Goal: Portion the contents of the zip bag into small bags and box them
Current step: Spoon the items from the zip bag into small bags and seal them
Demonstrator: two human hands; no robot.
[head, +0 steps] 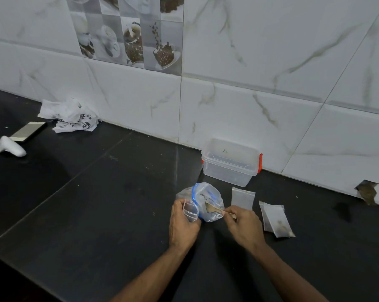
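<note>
Your left hand [182,223] was curled round a small clear bag [190,211], holding its mouth open just beside the zip bag [206,201]. The zip bag sat upright on the black counter [110,192] between your two hands, its blue-edged mouth wide open and a little dark material showing inside. Your right hand [243,225] pinched the handle of a pale wooden spoon [215,209] between thumb and fingertips; the bowl of the spoon was inside the zip bag, and what it carried you could not tell.

Just to the right of your right hand lay a flat small bag [242,198] that looked empty, and further right two filled small bags [275,221] lay overlapping, each with brownish contents at the lower end. Behind the zip bag, against the marble-patterned wall tiles [249,51], stood a clear plastic box [230,163] with red clips, its lid off or not visible; whether anything was in it you could not tell.

Well apart on the left of the counter were a crumpled printed plastic bag [68,116], a phone [28,131] lying flat, and a white object [10,147] near it
</note>
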